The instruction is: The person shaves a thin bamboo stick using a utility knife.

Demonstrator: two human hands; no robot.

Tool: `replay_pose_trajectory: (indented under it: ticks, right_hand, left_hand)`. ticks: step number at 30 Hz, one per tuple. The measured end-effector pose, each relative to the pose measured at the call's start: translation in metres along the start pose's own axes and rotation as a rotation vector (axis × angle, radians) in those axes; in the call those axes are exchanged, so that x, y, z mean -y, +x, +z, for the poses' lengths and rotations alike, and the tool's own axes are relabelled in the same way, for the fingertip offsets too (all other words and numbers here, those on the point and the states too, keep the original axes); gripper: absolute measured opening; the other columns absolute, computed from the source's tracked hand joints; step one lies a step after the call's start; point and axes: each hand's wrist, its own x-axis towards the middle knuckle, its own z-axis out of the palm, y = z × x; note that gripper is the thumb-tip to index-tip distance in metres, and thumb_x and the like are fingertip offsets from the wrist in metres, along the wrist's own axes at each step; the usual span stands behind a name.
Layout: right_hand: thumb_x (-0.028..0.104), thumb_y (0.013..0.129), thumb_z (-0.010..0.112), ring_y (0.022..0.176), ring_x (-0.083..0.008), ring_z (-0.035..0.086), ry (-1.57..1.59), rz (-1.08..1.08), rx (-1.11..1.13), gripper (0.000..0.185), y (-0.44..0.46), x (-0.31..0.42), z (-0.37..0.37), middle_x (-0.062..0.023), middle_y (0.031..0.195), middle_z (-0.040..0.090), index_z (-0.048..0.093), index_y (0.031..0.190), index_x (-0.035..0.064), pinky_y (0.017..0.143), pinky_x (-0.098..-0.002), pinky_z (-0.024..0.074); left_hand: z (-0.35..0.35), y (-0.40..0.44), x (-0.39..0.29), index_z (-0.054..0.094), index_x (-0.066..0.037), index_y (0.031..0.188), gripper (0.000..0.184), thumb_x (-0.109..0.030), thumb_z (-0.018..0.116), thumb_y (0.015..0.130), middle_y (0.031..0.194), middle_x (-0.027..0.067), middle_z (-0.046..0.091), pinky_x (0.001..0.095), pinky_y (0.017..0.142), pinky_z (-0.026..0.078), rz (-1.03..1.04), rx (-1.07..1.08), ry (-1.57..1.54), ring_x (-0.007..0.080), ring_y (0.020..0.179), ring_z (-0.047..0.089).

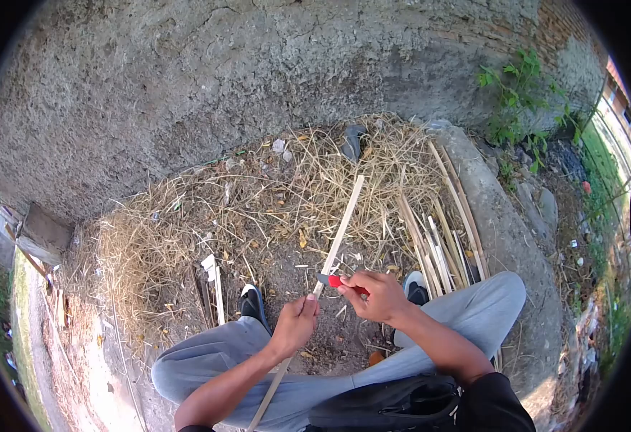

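A long, pale wooden strip [344,219] slants up from between my legs toward the straw. My left hand [294,325] is wrapped round it near its middle. In my right hand [374,294] is a knife with a red handle [335,281], held between thumb and fingers. Its short dark blade [322,279] lies against the strip, just above my left hand. The lower part of the strip passes under my left wrist and over my grey trousers.
Several wooden strips [438,248] lie at the right beside my shoe. More pieces [218,291] lie left of my other shoe. Dry straw [135,252] covers the ground before a rough wall [258,86]. A concrete edge [499,230] curves along the right.
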Motion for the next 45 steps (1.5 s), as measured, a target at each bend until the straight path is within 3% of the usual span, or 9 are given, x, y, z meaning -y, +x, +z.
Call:
replay_pose_trajectory:
  ticks: [8, 12, 14, 16, 20, 25, 30, 32, 45]
  right_hand:
    - [0.021, 0.084, 0.076, 0.063, -0.0244, 0.071, -0.035, 0.029, 0.001, 0.016, 0.001, 0.002, -0.008, -0.0053, 0.082, 0.074, 0.066, 0.079, 0.0094, 0.050, -0.0348, 0.0547]
    - [0.021, 0.084, 0.077, 0.062, -0.0242, 0.071, -0.047, 0.016, -0.010, 0.016, 0.000, 0.000, -0.007, -0.0049, 0.082, 0.073, 0.067, 0.079, 0.0100, 0.050, -0.0347, 0.0546]
    - [0.021, 0.084, 0.077, 0.063, -0.0241, 0.071, -0.043, 0.017, -0.018, 0.015, 0.001, -0.002, -0.005, -0.0047, 0.082, 0.073, 0.067, 0.079, 0.0102, 0.050, -0.0346, 0.0547]
    - [0.021, 0.082, 0.080, 0.053, -0.0213, 0.065, -0.038, -0.034, -0.098, 0.017, 0.002, -0.005, -0.003, -0.0028, 0.068, 0.066, 0.068, 0.075, 0.0103, 0.045, -0.0327, 0.0491]
    - [0.022, 0.082, 0.080, 0.049, -0.0203, 0.063, -0.078, -0.050, -0.123, 0.017, 0.005, -0.006, -0.004, -0.0016, 0.066, 0.065, 0.069, 0.075, 0.0114, 0.042, -0.0322, 0.0468]
    - [0.024, 0.081, 0.080, 0.046, -0.0192, 0.061, -0.122, -0.062, -0.114, 0.017, 0.006, -0.007, -0.004, -0.0008, 0.065, 0.065, 0.070, 0.075, 0.0121, 0.039, -0.0313, 0.0434]
    - [0.026, 0.084, 0.078, 0.047, -0.0203, 0.062, -0.117, -0.050, -0.110, 0.015, 0.006, -0.013, -0.004, -0.0013, 0.068, 0.067, 0.071, 0.079, 0.0131, 0.039, -0.0329, 0.0447]
    - [0.028, 0.086, 0.076, 0.049, -0.0207, 0.063, -0.111, -0.033, -0.109, 0.014, 0.005, -0.021, -0.003, -0.0010, 0.071, 0.068, 0.072, 0.082, 0.0144, 0.040, -0.0341, 0.0458]
    - [0.025, 0.084, 0.077, 0.055, -0.0245, 0.067, -0.135, 0.132, -0.184, 0.017, 0.018, -0.054, -0.026, -0.0060, 0.073, 0.072, 0.071, 0.083, 0.0088, 0.051, -0.0353, 0.0524]
  left_hand:
    - [0.006, 0.002, 0.019, 0.056, -0.001, 0.080, 0.045, -0.033, 0.040, 0.107, 0.059, 0.0099, 0.052, 0.0389, 0.057, 0.045, 0.208, -0.101, 0.325, 0.0205, 0.054, 0.055]
    - [0.007, -0.005, 0.013, 0.056, -0.001, 0.081, 0.044, -0.033, 0.040, 0.106, 0.060, 0.0121, 0.053, 0.0410, 0.058, 0.046, 0.241, -0.089, 0.318, 0.0238, 0.053, 0.055]
    - [0.008, -0.010, 0.002, 0.047, -0.006, 0.076, 0.043, -0.032, 0.038, 0.109, 0.060, -0.0020, 0.040, 0.0276, 0.046, 0.034, 0.152, -0.039, 0.187, 0.0079, 0.050, 0.036]
    - [0.009, -0.012, -0.003, 0.047, -0.006, 0.077, 0.042, -0.032, 0.038, 0.109, 0.060, -0.0022, 0.039, 0.0272, 0.044, 0.032, 0.114, -0.001, 0.099, 0.0076, 0.048, 0.035]
    - [0.008, -0.019, -0.021, 0.049, -0.006, 0.080, 0.040, -0.031, 0.039, 0.109, 0.059, -0.0025, 0.041, 0.0273, 0.047, 0.034, -0.057, 0.076, -0.120, 0.0069, 0.051, 0.039]
    - [0.008, -0.020, -0.019, 0.049, -0.006, 0.080, 0.039, -0.031, 0.040, 0.109, 0.060, -0.0028, 0.040, 0.0269, 0.047, 0.034, -0.051, 0.077, -0.137, 0.0073, 0.051, 0.037]
    - [0.008, -0.023, -0.016, 0.048, -0.006, 0.079, 0.039, -0.032, 0.041, 0.108, 0.060, -0.0027, 0.041, 0.0274, 0.047, 0.034, -0.055, 0.076, -0.169, 0.0073, 0.051, 0.038]
    - [0.009, -0.023, -0.010, 0.044, -0.009, 0.084, 0.035, -0.033, 0.039, 0.109, 0.058, -0.0034, 0.033, 0.0267, 0.036, 0.025, -0.026, 0.092, -0.122, 0.0068, 0.042, 0.029]
    - [0.009, -0.046, -0.020, 0.044, -0.009, 0.084, 0.036, -0.033, 0.037, 0.109, 0.059, -0.0033, 0.032, 0.0266, 0.038, 0.023, -0.194, 0.153, -0.067, 0.0072, 0.042, 0.030]
